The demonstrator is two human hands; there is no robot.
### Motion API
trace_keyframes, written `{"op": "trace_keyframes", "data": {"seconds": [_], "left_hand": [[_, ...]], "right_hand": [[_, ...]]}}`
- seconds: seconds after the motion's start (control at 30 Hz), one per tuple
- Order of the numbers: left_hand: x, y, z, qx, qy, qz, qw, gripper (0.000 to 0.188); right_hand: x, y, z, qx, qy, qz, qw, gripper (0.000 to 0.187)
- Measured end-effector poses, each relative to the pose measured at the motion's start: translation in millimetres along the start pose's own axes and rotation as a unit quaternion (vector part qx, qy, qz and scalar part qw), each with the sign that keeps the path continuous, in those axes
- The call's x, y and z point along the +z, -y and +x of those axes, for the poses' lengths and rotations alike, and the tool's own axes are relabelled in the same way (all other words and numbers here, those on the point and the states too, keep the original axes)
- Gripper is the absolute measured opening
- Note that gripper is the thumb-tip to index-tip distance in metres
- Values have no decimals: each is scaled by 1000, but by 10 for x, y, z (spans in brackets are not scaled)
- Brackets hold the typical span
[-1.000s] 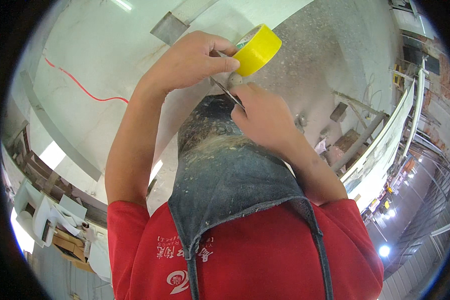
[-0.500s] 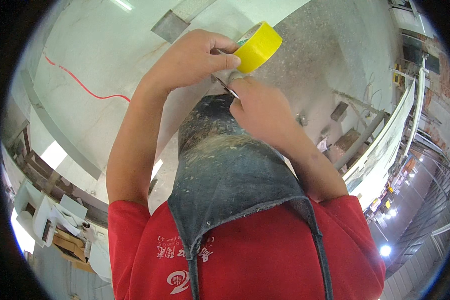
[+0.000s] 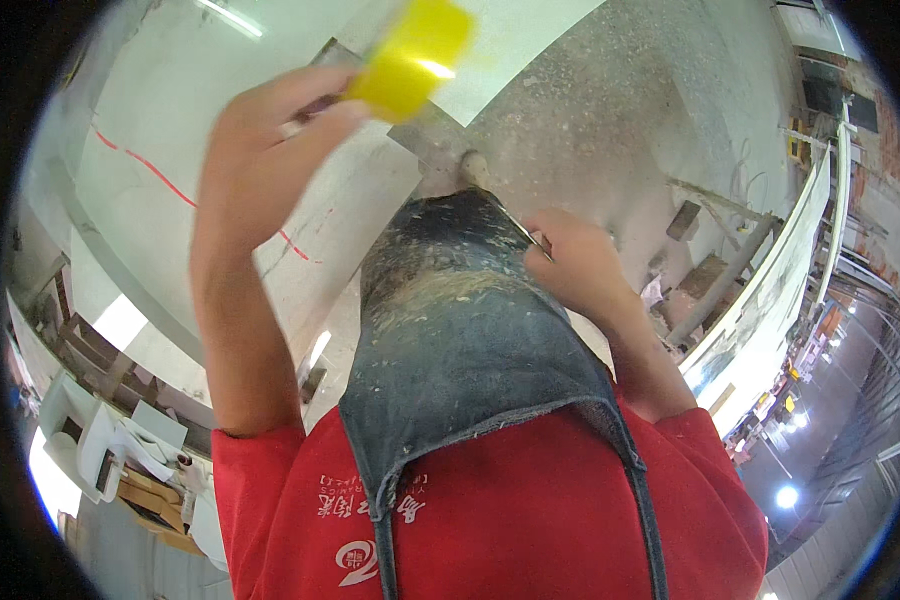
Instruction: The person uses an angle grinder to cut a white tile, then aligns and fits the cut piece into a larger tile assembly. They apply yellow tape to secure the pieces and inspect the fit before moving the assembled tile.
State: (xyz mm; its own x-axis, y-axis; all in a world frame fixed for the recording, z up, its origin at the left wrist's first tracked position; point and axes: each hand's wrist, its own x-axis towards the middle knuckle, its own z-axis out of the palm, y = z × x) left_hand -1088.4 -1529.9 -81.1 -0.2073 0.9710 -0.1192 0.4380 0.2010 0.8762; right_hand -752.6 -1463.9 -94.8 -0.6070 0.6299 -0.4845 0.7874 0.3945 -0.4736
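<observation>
My left hand [image 3: 255, 160] grips a roll of yellow adhesive tape [image 3: 415, 62] by its left side, thumb outside and fingers toward the core. Hand and roll are smeared by motion above a large pale slab [image 3: 140, 130]. My right hand [image 3: 582, 262] is closed around a slim metal tool [image 3: 510, 220] in front of my dark, stained apron [image 3: 450, 330]. The tool's thin shaft points up and left, away from the fingers; its exact kind does not show. The two hands are well apart.
A red line [image 3: 160, 178] runs across the pale slab. Beyond the apron lies a rough grey floor [image 3: 600, 110] with debris and a brown block [image 3: 684, 220]. Upright slabs [image 3: 770, 290] lean at the right. At the lower left are a cardboard box [image 3: 155, 500] and white containers.
My left hand has swung left with the tape roll, away from my right hand. My right hand has drawn down and to the right, still holding the metal tool.
</observation>
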Motion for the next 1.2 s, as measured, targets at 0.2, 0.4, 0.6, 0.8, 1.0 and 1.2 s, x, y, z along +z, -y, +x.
{"op": "trace_keyframes", "data": {"seconds": [0.2,0.4,0.6,0.8,1.0,1.2], "left_hand": [[-369,463,-597,-105,-210,305,923,31],[-182,768,-802,-97,-232,486,837,42],[1018,186,-848,-83,-94,366,922,84],[1854,-122,-635,-145,-86,360,918,94],[1972,-130,-599,-166,-129,377,902,92],[1927,56,-1373,-323,-220,389,834,92]], "right_hand": [[-176,84,-34,94,60,114,987,29],[-258,-71,50,82,24,193,977,33],[-423,-297,249,54,-3,231,971,33],[-651,-538,533,-25,47,217,975,31],[-796,-667,1006,-81,47,192,977,31],[-1042,-545,1754,-149,82,125,977,32]]}}
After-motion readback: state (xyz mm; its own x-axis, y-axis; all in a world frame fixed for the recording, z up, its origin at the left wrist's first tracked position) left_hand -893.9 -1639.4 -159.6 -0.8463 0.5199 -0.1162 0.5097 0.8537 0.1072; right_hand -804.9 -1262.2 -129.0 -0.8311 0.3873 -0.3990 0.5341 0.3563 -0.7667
